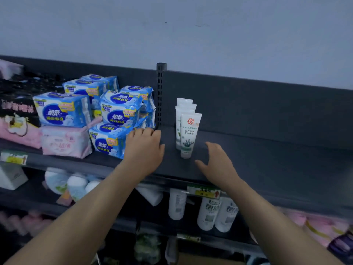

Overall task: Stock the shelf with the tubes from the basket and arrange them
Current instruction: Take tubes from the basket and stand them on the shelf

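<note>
Dark shelf [267,153] carries a row of upright tubes [189,134], with left grip [143,148] and right grip [215,161] released on either side.

Bare left hand [145,148] and right hand [217,165] on long uncovered forearms [91,203].

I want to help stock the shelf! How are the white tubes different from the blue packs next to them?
The white tubes are slim and stand upright in one row; the blue packs are puffy and piled up. The tubes sit right of the post, the packs left of it. Both rest on the same dark shelf.
</note>
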